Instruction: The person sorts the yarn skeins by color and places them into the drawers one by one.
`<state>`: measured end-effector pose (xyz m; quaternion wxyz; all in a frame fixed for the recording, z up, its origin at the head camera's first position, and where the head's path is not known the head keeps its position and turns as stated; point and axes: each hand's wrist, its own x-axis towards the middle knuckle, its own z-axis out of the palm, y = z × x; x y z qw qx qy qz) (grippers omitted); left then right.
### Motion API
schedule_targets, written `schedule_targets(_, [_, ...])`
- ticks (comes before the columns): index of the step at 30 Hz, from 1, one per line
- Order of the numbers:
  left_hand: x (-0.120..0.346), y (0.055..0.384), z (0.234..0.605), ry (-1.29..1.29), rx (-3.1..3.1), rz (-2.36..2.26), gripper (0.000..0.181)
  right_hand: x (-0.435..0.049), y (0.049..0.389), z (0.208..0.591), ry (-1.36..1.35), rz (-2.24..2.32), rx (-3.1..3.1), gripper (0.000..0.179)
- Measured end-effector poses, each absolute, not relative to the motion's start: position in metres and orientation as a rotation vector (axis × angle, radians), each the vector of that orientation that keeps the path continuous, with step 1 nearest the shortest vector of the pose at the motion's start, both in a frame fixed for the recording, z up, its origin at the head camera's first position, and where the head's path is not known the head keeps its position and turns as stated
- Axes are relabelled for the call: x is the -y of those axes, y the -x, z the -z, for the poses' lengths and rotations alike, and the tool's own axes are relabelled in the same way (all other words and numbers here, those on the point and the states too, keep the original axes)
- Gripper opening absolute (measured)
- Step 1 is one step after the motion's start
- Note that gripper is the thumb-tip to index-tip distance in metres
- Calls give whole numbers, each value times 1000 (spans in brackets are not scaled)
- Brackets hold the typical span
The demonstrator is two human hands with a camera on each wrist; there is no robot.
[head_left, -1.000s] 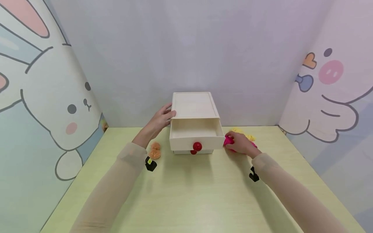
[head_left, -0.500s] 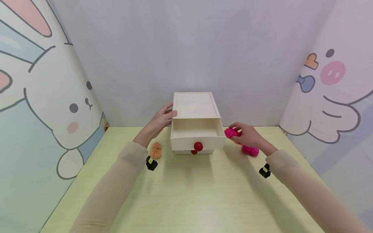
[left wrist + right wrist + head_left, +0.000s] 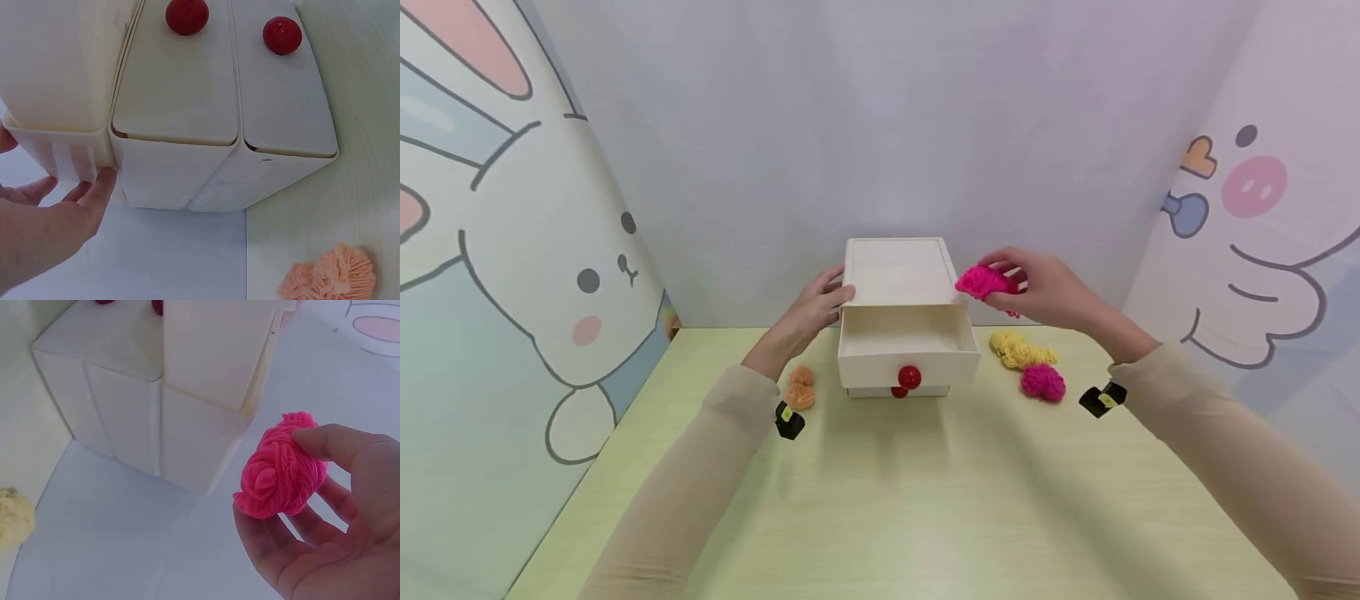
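Note:
A white cabinet [image 3: 898,268] of stacked drawers with red knobs stands against the back wall. Its top drawer [image 3: 868,371] is pulled out, and the bare inside shows. My left hand [image 3: 811,312] rests on the cabinet's left side near the top, fingertips and thumb against the wall of the top tier [image 3: 69,153]. Held up beside the cabinet's upper right edge is a bright pink yarn skein [image 3: 979,282], which my right hand [image 3: 1051,287] pinches between thumb and fingers. In the right wrist view the skein [image 3: 284,469] hangs clear of the cabinet side.
To the right of the cabinet a yellow yarn skein [image 3: 1021,351] lies on the table [image 3: 887,517], with a darker pink yarn ball [image 3: 1042,382] touching its front. Orange yarn [image 3: 801,388] lies on the left. Cartoon-printed curtains enclose the table's sides.
My right hand has picked up the pink skein from the table and raised it to the height of the cabinet top, uncovering the yellow and darker pink yarn. The left hand stays put.

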<state>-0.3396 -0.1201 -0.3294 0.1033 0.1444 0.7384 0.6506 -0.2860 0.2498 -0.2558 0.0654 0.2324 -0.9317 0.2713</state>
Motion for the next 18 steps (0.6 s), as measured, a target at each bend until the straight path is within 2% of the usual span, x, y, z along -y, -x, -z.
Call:
schedule_targets(9, [118, 338, 328, -400, -2185, -1912, 72, -204, 276, 243, -965, -829, 2767, 47])
schedule_targets(18, [118, 338, 328, -408, -2179, -1917, 72, -164, 271, 252, -1140, -750, 2751, 45])
